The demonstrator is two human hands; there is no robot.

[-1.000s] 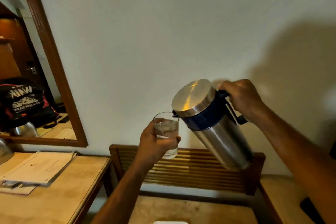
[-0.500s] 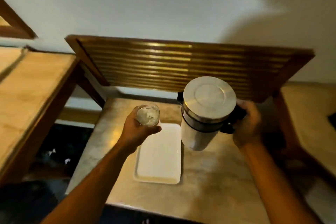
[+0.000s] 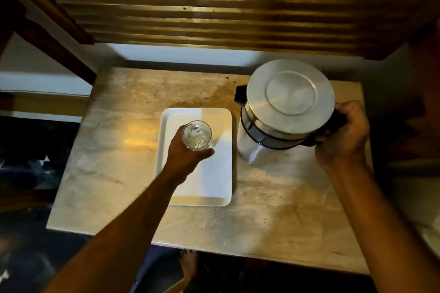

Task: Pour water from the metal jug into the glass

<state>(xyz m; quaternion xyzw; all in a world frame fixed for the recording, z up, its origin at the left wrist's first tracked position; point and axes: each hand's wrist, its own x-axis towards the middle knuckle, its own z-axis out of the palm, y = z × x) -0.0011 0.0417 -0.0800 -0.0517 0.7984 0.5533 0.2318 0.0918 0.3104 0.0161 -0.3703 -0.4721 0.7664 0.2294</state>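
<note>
Over a white rectangular tray (image 3: 209, 183), a clear drinking glass (image 3: 197, 135) holding some water sits upright in the grip of the person's left hand (image 3: 184, 154), fingers and thumb wrapped round its side from below the rim. Whether the base of the glass touches the tray or hangs just above it cannot be told from this steep overhead angle. Just to the right of the tray stands a cylindrical stainless-steel jug (image 3: 283, 112) with a flat round metal lid, a dark band beneath the lid and a small dark spout pointing toward the back left. It is upright, and its base appears to rest on the tabletop (image 3: 114, 150), though that contact is partly hidden by the jug's own body. The right hand (image 3: 342, 135) is closed round the jug's dark handle on the side away from the glass, knuckles up. Tray and jug are close but apart, with a narrow strip of bare surface between them. The tabletop is a pale, mottled stone-like slab with worn marks. Behind it, a wooden slatted panel (image 3: 214, 5) of horizontal bars spans the far side. Below the near edge, a bare foot (image 3: 189, 266) shows on the dark floor.
</note>
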